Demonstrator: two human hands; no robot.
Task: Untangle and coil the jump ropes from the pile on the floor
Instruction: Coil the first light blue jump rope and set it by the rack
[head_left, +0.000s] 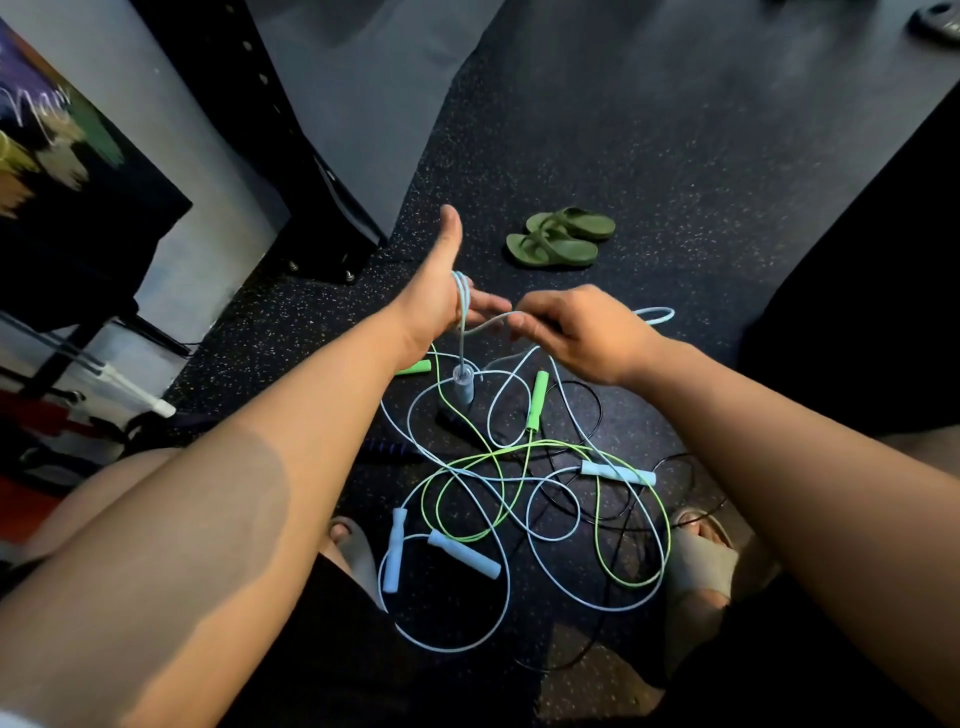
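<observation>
A tangle of jump ropes (519, 493) lies on the dark floor between my feet: light blue, green and black cords with blue handles (465, 553) and green handles (537, 397). My left hand (441, 291) is raised above the pile, thumb up and fingers straight, with a light blue cord (464, 306) looped over the palm. A blue handle (464, 384) dangles below it. My right hand (582, 327) pinches the same blue cord just right of the left hand, and a loop of it trails out to the right.
A pair of green sandals (561, 236) sits on the floor beyond my hands. A black rack post (311, 208) stands at the left. My feet in grey slides (701, 561) flank the pile. Dark speckled floor stretches ahead.
</observation>
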